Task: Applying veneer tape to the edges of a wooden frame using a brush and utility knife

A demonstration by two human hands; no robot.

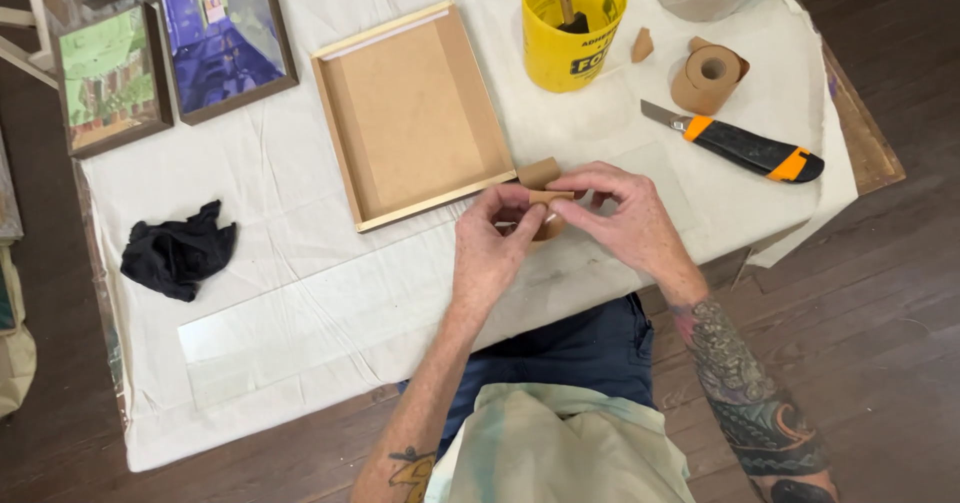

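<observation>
Left hand (492, 248): fingertips pinched on a strip of brown paper tape (549, 197) at the table's near edge
Right hand (622, 218): fingertips clamped on the strip's other end
Frame (412, 113): face down just left of the hands, backing board bare, no tape on its edges
Stage: strip pulled, judged not yet applied
Knife (745, 148): lying unused to the right

Framing workshop, framed pictures (113, 78), glue tub (572, 25), utility knife (745, 145), cloth-covered table (300, 293)
</observation>
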